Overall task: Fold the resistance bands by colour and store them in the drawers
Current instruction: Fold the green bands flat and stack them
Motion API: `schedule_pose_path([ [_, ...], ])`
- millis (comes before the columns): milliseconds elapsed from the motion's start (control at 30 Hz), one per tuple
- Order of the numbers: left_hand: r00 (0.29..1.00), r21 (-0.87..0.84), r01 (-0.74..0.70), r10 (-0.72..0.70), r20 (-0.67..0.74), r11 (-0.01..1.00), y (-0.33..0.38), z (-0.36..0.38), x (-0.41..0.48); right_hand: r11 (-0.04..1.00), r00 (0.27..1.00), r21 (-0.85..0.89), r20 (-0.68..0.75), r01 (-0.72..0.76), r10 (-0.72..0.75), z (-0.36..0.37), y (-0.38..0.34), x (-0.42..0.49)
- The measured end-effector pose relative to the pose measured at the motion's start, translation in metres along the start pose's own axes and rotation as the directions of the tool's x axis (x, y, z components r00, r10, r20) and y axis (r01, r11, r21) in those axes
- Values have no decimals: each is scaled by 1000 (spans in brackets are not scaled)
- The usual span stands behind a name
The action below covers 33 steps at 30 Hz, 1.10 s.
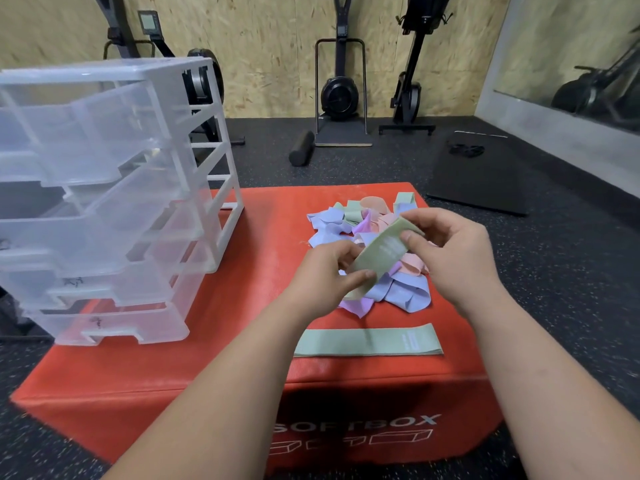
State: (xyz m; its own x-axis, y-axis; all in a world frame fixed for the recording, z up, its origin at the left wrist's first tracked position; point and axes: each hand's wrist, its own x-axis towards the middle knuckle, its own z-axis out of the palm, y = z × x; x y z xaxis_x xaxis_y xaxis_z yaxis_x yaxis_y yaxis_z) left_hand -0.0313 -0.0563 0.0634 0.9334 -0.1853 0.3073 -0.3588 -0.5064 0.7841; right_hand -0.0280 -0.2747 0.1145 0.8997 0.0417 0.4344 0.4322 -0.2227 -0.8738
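Note:
Both my hands hold one green resistance band (381, 252) above a mixed pile of bands (398, 289) in blue, lilac, pink and green. My left hand (325, 275) pinches its lower end between thumb and fingers. My right hand (450, 251) pinches its upper end. A second green band (367, 341) lies flat and straight on the red soft box (207, 341), near its front edge. The clear plastic drawer unit (104, 202) stands on the box's left side with several drawers pulled out.
The red box sits on a black speckled gym floor. Behind it are a black foam roller (302, 147), a dark mat (481, 174) and exercise machines (341, 91) against a wooden wall. A mirror (571, 64) is at the right.

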Motion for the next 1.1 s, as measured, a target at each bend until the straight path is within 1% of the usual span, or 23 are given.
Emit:
schedule_pose_path([
  [133, 997, 129, 28, -36, 61, 991, -14, -7, -2, 998, 994, 64, -108, -27, 34, -12, 10, 2],
  [233, 994, 247, 42, -65, 85, 968, -22, -16, -6, 987, 979, 130, -169, -94, 115, -24, 22, 3],
  [333, 989, 305, 59, -96, 109, 950, -29, -26, -10, 973, 961, 164, -195, -164, 195, -35, 32, 2],
  [433, 979, 301, 97, -145, 142, 949, -37, -37, -17, 947, 935, 149, -173, -286, 310, -49, 51, 0],
  [567, 961, 255, 172, -219, 168, 952, -46, -49, -31, 853, 861, 170, -43, -493, 506, -62, 72, -8],
  [700, 945, 273, 242, -290, 150, 931, -55, -59, -43, 804, 806, 54, 5, -592, 592, -67, 74, -19],
  [833, 930, 287, 310, -351, 104, 906, -57, -64, -51, 754, 747, -115, 105, -646, 656, -68, 82, -26],
  [900, 923, 307, 337, -377, 80, 890, -57, -64, -54, 751, 743, -215, 133, -625, 656, -66, 88, -27],
  [967, 916, 340, 355, -397, 61, 871, -57, -64, -56, 752, 754, -300, 136, -587, 642, -62, 93, -28],
  [1100, 902, 405, 382, -430, 31, 831, -57, -61, -61, 743, 764, -413, 154, -526, 626, -53, 99, -29],
])
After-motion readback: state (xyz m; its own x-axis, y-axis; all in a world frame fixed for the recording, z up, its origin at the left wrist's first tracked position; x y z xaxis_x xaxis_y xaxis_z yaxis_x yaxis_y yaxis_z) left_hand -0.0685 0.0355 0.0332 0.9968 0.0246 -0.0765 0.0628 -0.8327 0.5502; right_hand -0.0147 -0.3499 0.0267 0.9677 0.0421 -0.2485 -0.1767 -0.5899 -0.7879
